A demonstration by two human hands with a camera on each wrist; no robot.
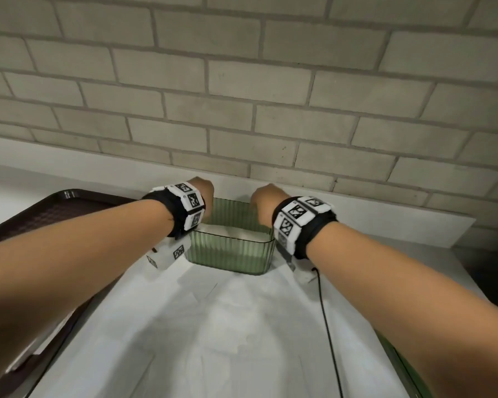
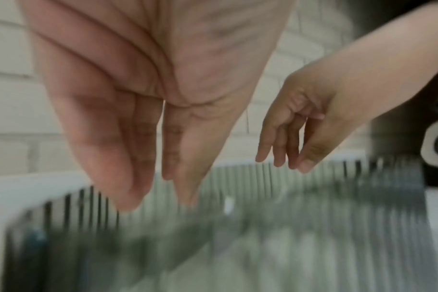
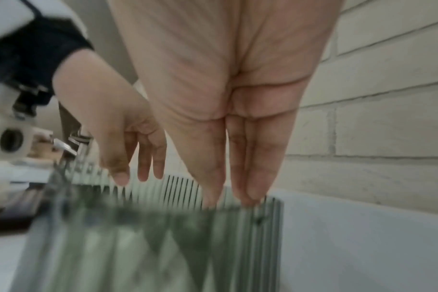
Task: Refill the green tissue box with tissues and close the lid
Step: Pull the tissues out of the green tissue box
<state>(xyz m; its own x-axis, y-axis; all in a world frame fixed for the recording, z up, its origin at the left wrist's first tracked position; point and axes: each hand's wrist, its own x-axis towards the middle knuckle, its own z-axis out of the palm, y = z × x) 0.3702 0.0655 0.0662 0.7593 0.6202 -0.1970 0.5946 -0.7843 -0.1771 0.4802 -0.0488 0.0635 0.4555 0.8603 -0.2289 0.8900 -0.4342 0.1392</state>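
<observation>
I count one green ribbed tissue box (image 1: 231,254) on the counter, open at the top, with one white mass of tissues (image 1: 236,233) inside; the sheets cannot be told apart. Two hands are over it, one left hand (image 1: 204,193) and one right hand (image 1: 263,199). Each wrist carries one marker-covered band, two bands in all (image 1: 189,206). One dark tray (image 1: 49,211) sits at the left, and one black cable (image 1: 331,340) runs down at the right.

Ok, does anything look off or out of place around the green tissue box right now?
Nothing stands out. The green tissue box sits upright on the white counter, lid off, with white tissues inside. The left hand and right hand point straight fingers down over its far rim, holding nothing. No spill or damage shows.
</observation>
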